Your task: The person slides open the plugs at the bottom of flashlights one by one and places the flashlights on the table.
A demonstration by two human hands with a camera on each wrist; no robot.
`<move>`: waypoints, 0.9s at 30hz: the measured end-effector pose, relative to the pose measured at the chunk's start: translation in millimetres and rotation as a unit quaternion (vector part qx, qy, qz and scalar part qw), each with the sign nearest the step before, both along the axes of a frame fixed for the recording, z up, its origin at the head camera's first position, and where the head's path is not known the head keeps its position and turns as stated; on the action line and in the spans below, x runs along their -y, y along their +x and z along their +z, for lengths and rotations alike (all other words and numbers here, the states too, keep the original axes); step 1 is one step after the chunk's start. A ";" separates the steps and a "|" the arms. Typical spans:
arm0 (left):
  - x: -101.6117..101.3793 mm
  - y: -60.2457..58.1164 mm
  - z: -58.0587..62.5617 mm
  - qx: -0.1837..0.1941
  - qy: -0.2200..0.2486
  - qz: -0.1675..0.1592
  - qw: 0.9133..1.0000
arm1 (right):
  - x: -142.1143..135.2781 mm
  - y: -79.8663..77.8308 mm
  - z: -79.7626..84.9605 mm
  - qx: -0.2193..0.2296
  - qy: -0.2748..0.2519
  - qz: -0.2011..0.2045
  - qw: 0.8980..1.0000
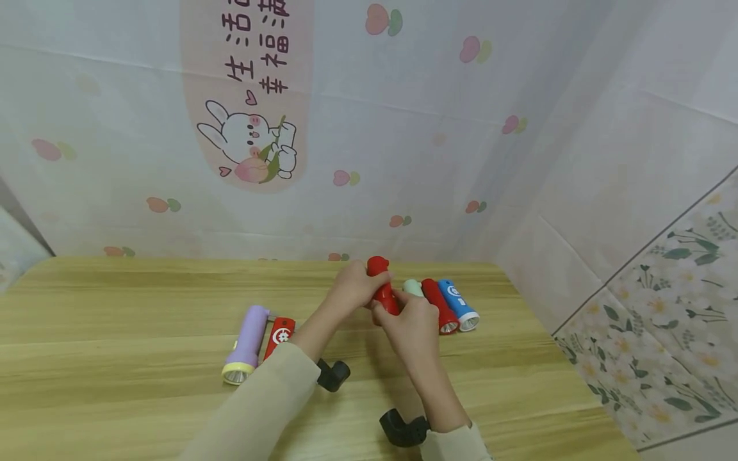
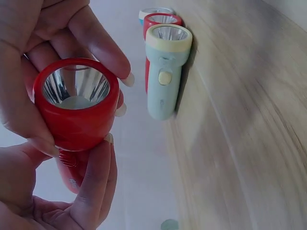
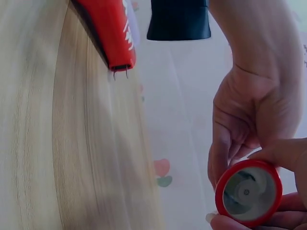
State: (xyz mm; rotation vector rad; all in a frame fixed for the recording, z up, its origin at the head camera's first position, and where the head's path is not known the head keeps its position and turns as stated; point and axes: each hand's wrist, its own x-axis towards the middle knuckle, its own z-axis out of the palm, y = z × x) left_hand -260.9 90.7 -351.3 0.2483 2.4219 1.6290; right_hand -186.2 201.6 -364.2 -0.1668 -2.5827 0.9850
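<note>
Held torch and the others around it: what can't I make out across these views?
Left wrist view: much of the held torch's body, covered by fingers.
Left wrist view: most of the blue torch, behind the right red torch.
Head view: the green torch's lower end, behind the right hand.
Right wrist view: the left red torch's far end, cut off by the top edge.

Red flashlight [image 2: 81,132] of glossy, smooth plastic
</note>
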 end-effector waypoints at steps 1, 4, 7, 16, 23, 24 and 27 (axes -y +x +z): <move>1.2 1.0 0.8 -0.005 -0.005 0.002 1.000 | 0.9 0.4 0.8 0.002 -0.005 0.002 1.000; 5.0 3.8 3.4 -0.019 -0.013 0.004 1.000 | 3.3 1.5 2.5 0.003 -0.013 0.004 1.000; 9.7 6.1 5.7 -0.032 -0.013 0.002 0.999 | 5.7 2.7 4.3 -0.004 -0.010 0.007 1.000; 29.6 15.1 13.1 -0.059 -0.023 0.000 0.998 | 15.6 8.1 8.9 -0.001 -0.019 0.037 0.999; 38.9 24.9 18.7 -0.058 -0.002 0.000 0.998 | 23.4 13.1 14.7 0.006 -0.031 0.053 0.998; 40.6 26.3 19.0 -0.058 -0.001 0.001 0.998 | 24.4 13.9 15.7 0.010 -0.034 0.055 0.998; 46.7 29.8 19.0 -0.061 0.003 0.002 0.998 | 26.7 15.3 18.0 0.019 -0.040 0.062 0.997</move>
